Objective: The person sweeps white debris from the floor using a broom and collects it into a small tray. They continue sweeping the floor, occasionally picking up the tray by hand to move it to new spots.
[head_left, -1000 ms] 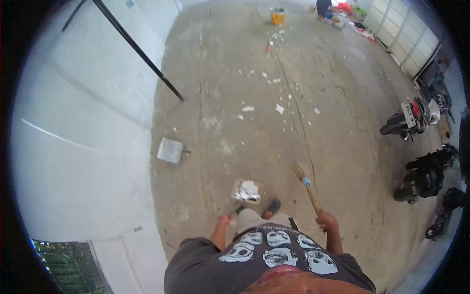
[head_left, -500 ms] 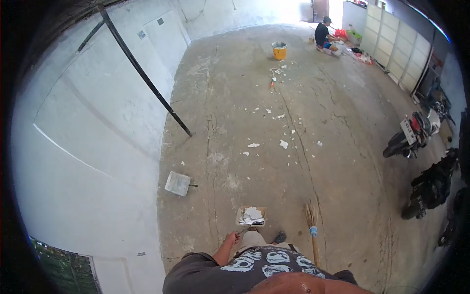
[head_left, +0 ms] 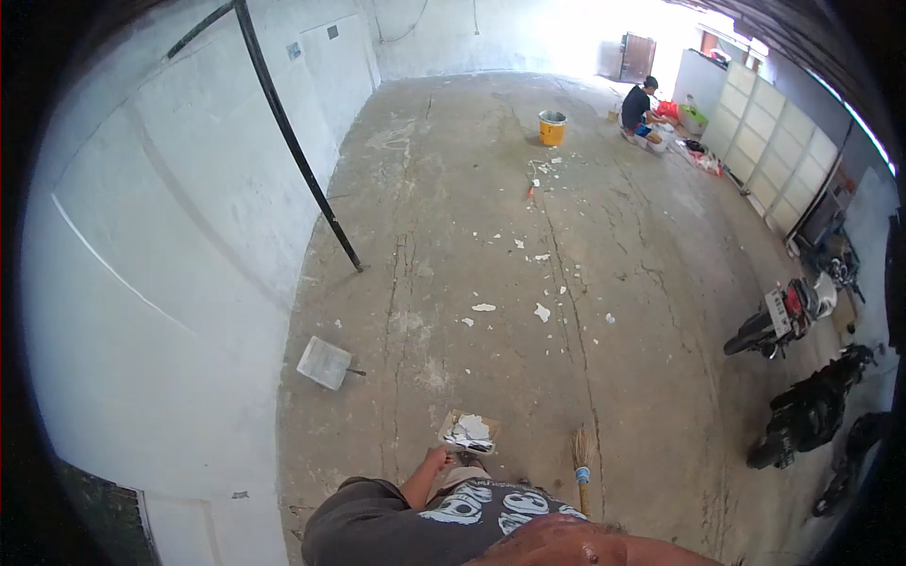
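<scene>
My left hand (head_left: 437,458) is closed at the near edge of a dustpan (head_left: 493,440), gripping its handle. White flakes (head_left: 471,430), which look like peeled paint or plaster, are piled in the pan. To the right, a stick broom (head_left: 580,451) touches the floor with its bristles, a light blue band around its neck. Its wooden handle runs back toward my body and vanishes behind my arm. My right hand cannot be seen; only bare skin of the arm or shoulder shows at the bottom edge.
White flakes (head_left: 542,312) lie scattered across the cracked concrete floor. A square pale container (head_left: 324,363) rests left, near a black post (head_left: 293,141). Further off stand a yellow bucket (head_left: 552,132) and a crouching person (head_left: 636,111). Motorbikes (head_left: 810,406) line the right side.
My view has tilted and shifted, so floor objects sit lower in the picture. The dustpan has turned slightly, still in my left hand. The far person's head has moved a little.
</scene>
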Motion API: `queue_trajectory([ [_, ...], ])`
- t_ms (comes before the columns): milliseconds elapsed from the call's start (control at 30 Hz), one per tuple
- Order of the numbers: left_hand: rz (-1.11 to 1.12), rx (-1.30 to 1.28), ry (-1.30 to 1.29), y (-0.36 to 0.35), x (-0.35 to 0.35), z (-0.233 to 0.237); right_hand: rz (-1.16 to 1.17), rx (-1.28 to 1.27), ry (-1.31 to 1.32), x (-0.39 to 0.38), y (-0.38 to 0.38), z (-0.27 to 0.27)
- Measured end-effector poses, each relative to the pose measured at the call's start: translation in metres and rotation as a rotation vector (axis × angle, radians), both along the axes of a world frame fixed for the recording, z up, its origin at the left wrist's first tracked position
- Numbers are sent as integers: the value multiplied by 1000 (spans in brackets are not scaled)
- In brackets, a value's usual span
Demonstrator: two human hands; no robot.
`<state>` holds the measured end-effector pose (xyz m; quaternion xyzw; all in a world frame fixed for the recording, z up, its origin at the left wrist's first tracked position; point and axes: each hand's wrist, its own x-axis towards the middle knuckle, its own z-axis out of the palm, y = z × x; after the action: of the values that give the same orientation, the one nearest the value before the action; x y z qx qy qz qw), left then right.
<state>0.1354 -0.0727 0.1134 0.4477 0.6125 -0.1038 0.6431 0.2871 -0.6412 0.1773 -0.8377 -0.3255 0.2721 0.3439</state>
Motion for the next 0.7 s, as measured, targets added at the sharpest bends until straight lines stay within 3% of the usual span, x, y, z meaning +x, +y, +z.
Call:
queue_trajectory([
  [133, 15, 44, -20, 42, 2, -6, -9, -91, -58, 1, 44, 22],
  [233, 70, 12, -136, 73, 0, -38, -131, -229, -75, 30, 84, 51],
  [300, 96, -45, -195, 79, -1, -59, 5, -158, 74, 51, 90, 70],
  [367, -213, 437, -346, 87, -9, -65, 218, -527, 63, 78, 80, 50],
  [400, -209, 419, -329, 89, -18, -69, -55, -559, 366, 81, 83, 57],
  [433, -120, 341, -307, 92, -23, -74, -336, -582, 661, 87, 91, 65],
  [533, 175, 135, -280, 116, 9, -75, -346, -551, 679, 119, 132, 95],
  [567, 189, 133, -282, 121, 17, -64, -357, -525, 687, 127, 153, 108],
  [633, 419, 115, -195, 121, 22, -47, -380, -474, 705, 136, 195, 135],
  [700, 410, 68, -252, 139, 25, -73, -400, -423, 730, 140, 236, 163],
])
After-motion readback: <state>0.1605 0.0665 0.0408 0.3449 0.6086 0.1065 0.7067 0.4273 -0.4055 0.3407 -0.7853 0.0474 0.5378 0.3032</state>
